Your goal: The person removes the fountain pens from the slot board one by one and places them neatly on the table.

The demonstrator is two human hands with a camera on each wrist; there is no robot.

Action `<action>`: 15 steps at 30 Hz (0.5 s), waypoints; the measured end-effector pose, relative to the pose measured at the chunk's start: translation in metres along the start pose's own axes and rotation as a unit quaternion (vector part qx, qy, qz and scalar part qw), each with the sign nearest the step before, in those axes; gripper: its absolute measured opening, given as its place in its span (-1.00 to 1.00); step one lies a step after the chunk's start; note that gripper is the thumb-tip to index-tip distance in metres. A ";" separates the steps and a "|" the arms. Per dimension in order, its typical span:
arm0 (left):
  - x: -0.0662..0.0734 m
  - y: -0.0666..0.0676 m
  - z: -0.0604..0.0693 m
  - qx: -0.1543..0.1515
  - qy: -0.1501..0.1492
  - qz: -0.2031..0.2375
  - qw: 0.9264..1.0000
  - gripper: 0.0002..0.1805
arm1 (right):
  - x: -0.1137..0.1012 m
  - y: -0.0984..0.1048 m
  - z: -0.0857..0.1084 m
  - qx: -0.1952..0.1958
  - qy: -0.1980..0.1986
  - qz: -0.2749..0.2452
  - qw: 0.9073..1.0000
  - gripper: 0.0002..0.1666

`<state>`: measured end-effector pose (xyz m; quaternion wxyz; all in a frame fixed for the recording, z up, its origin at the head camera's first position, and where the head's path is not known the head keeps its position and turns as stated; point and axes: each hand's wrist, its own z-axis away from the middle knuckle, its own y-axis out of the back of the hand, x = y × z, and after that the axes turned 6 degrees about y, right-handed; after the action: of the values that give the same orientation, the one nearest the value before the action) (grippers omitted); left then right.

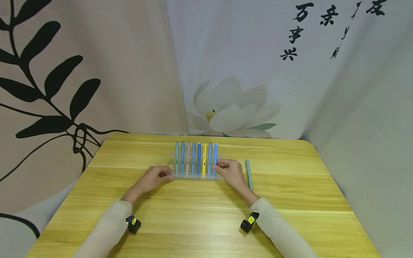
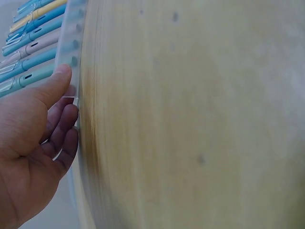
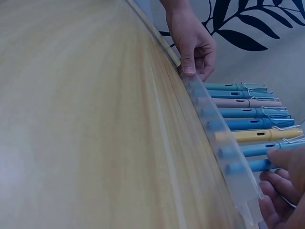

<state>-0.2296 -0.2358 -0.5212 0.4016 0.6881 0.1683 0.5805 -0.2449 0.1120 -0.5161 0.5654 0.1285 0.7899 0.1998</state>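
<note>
A clear plastic pen stand (image 1: 196, 177) holds a row of several upright pens in blues, green, pale pink and yellow. At its left end, my left hand (image 1: 158, 175) pinches the stand's corner, thumb on the front lip, as the left wrist view shows. My right hand (image 1: 230, 172) is at the other end, its thumb and fingers gripping the rightmost blue pen (image 1: 215, 152), whose lower end sits behind the stand's front lip (image 3: 228, 143). The yellow pen (image 1: 204, 157) stands two places to its left. Part of the right hand is cut off in the right wrist view.
A green pen (image 1: 248, 173) lies on the wooden table (image 1: 200, 218) just right of my right forearm. Behind the table's far edge hang curtains (image 1: 135, 71) printed with leaves, a lotus and characters. Each wrist wears a small black camera (image 1: 133, 224).
</note>
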 end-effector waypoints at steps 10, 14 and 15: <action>-0.001 0.000 0.000 0.002 -0.005 -0.005 1.000 -0.85 | -0.001 -0.003 -0.001 0.001 -0.004 0.021 1.000 -0.69; -0.001 -0.001 -0.001 0.004 -0.005 -0.006 1.000 -0.85 | -0.001 -0.003 -0.001 0.000 -0.003 0.024 1.000 -0.70; -0.002 -0.001 -0.001 0.003 -0.005 -0.006 1.000 -0.85 | -0.001 -0.003 -0.001 0.000 -0.002 0.024 1.000 -0.71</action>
<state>-0.2303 -0.2361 -0.5229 0.4038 0.6913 0.1727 0.5738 -0.2454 0.1088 -0.5162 0.5623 0.1476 0.7854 0.2126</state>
